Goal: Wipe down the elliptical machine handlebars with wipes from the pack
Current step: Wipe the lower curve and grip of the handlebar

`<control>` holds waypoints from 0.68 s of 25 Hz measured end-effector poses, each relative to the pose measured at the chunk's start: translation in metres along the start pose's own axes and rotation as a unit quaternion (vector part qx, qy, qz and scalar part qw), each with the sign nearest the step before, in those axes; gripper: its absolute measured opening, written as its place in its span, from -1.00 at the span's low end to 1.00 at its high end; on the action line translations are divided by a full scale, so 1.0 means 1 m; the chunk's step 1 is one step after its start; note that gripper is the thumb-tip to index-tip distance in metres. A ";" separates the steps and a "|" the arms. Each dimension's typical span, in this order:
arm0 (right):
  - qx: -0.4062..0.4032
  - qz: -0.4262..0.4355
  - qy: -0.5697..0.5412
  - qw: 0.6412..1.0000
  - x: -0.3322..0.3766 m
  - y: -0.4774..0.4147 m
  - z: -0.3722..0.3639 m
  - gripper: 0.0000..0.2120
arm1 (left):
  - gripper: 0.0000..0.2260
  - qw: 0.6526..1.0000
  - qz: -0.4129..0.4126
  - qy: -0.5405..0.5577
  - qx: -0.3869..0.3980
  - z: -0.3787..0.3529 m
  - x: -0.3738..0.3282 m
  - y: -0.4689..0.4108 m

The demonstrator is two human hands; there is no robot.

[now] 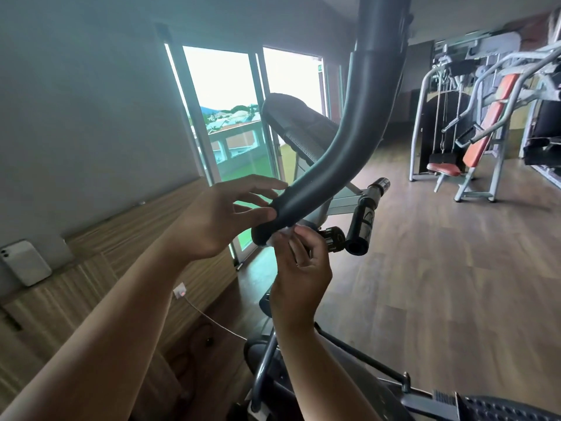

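A dark curved elliptical handlebar (331, 153) sweeps down from the top to its foam end near the middle of the view. My left hand (218, 217) is beside that end, fingers spread, its thumb and fingertips touching the foam. My right hand (300, 268) is just below the handlebar's tip, pinching a small white wipe (283, 237) against the underside of the foam. The pack of wipes is not in view.
A black padded bench (303, 129) and a black pedal crank (361, 220) lie behind the handlebar. Weight machines (473, 126) stand at the right on the wooden floor. A wooden ledge with a white phone (25, 262) runs along the left wall. The elliptical frame (334, 375) is below.
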State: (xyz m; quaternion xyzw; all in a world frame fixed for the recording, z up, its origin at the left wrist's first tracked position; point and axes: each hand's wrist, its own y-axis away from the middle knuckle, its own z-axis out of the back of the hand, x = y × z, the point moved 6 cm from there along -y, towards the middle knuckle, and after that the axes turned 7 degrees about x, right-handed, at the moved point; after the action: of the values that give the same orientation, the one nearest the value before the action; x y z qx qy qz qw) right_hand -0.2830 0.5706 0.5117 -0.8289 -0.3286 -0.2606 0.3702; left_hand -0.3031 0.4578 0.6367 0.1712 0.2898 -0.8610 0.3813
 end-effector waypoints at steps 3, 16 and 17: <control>0.016 -0.027 0.040 0.999 -0.020 0.003 -0.004 -0.85 | -0.66 1.000 -0.003 -0.010 -0.002 0.000 0.000 0.001; 0.181 -0.032 0.171 0.968 -0.045 -0.020 0.014 -0.84 | -0.63 0.996 0.053 -0.010 -0.073 -0.002 -0.001 0.023; 0.184 -0.039 0.155 0.970 -0.042 -0.020 0.021 -0.84 | -0.64 0.994 0.060 -0.009 -0.093 -0.002 -0.003 0.026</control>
State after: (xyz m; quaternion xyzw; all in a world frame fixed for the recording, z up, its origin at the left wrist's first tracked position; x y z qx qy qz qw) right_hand -0.3209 0.5828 0.4797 -0.6824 -0.3418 -0.3355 0.5522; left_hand -0.2815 0.4468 0.6277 0.1447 0.3542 -0.8077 0.4486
